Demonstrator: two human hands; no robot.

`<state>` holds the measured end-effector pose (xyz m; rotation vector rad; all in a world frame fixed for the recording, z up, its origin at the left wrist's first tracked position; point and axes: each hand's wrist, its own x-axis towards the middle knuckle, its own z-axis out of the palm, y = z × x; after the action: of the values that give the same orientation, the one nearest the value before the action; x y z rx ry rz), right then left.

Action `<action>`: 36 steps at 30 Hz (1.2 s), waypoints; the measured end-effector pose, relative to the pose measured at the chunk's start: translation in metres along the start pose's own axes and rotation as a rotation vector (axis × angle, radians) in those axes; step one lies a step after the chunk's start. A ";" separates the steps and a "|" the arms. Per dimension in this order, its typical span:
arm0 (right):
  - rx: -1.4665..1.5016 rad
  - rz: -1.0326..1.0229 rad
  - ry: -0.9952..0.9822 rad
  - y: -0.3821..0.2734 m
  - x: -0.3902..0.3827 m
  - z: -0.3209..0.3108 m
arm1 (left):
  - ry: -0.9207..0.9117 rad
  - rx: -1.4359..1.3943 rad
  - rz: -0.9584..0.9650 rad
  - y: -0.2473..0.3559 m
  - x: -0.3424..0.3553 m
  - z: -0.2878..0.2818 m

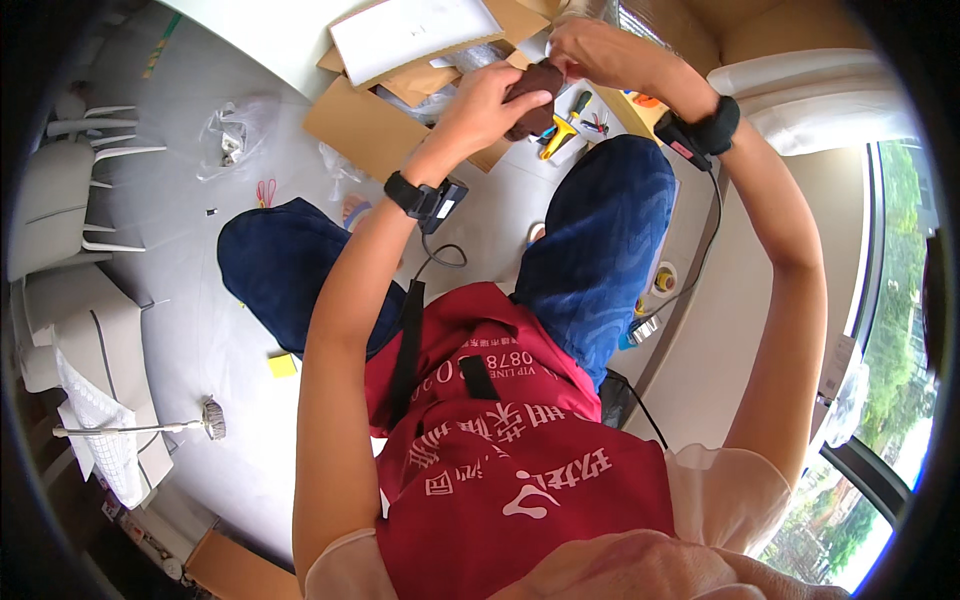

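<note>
My left hand (488,105) is closed round a dark brown, irregular object (531,118) in front of me at the top of the view. Beside it, my right hand (577,50) has its fingers bent at the object's upper right part; its fingertips are partly hidden. Just below and right of the object lie a yellow tool (559,136) and a green-and-black screwdriver (577,104). Behind my hands are opened cardboard boxes (344,127) with a white board (400,28) on top.
My legs (590,230) are bent below my hands. White chairs (55,190) stand at the left, near a plastic bag (230,140) on the grey floor (200,280). A window (895,260) and a wall (750,320) are close on my right.
</note>
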<state>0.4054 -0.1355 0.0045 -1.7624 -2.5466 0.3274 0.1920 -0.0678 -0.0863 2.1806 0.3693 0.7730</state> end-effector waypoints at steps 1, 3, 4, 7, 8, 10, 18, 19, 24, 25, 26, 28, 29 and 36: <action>-0.001 -0.085 0.008 -0.010 0.005 -0.009 | -0.042 -0.008 -0.005 0.015 0.001 -0.007; 0.096 -0.063 -0.024 -0.022 0.021 -0.019 | -0.041 0.026 -0.054 0.025 0.000 -0.014; 0.083 -0.064 -0.019 -0.025 0.024 -0.021 | -0.030 0.058 -0.071 0.026 0.000 -0.017; -0.126 -0.322 0.166 -0.051 0.041 -0.035 | 0.040 -0.033 -0.144 0.023 -0.015 -0.042; -0.132 -0.333 0.172 -0.063 0.044 -0.048 | 0.050 -0.023 -0.142 0.022 -0.021 -0.051; -0.263 -0.401 0.716 -0.097 0.039 -0.079 | 0.226 -0.438 -0.360 0.017 -0.032 -0.065; 1.021 0.397 0.761 -0.116 0.038 0.029 | 0.302 -0.528 -0.307 0.020 -0.034 -0.079; 1.023 0.403 0.761 -0.117 0.042 0.037 | 0.324 -0.551 -0.297 0.019 -0.035 -0.075; 1.281 0.414 0.885 -0.112 0.049 0.064 | 0.291 -0.351 -0.285 0.019 -0.036 -0.071; 1.304 0.433 0.898 -0.112 0.049 0.065 | 0.282 -0.294 -0.266 0.021 -0.035 -0.072; 1.303 0.436 0.899 -0.109 0.048 0.066 | 0.273 -0.237 -0.246 0.022 -0.035 -0.073; 1.161 0.530 0.894 -0.104 0.047 0.069 | 0.363 -0.229 -0.315 0.007 -0.037 -0.072; 1.184 0.538 0.897 -0.099 0.046 0.069 | 0.459 -0.415 -0.309 -0.002 -0.035 -0.072; 0.997 0.468 0.811 -0.113 0.054 0.079 | 0.274 -0.330 -0.183 0.009 -0.030 -0.084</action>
<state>0.2704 -0.1361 -0.0562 -1.5318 -1.0823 0.5883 0.1157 -0.0397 -0.0486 1.7127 0.5314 0.9573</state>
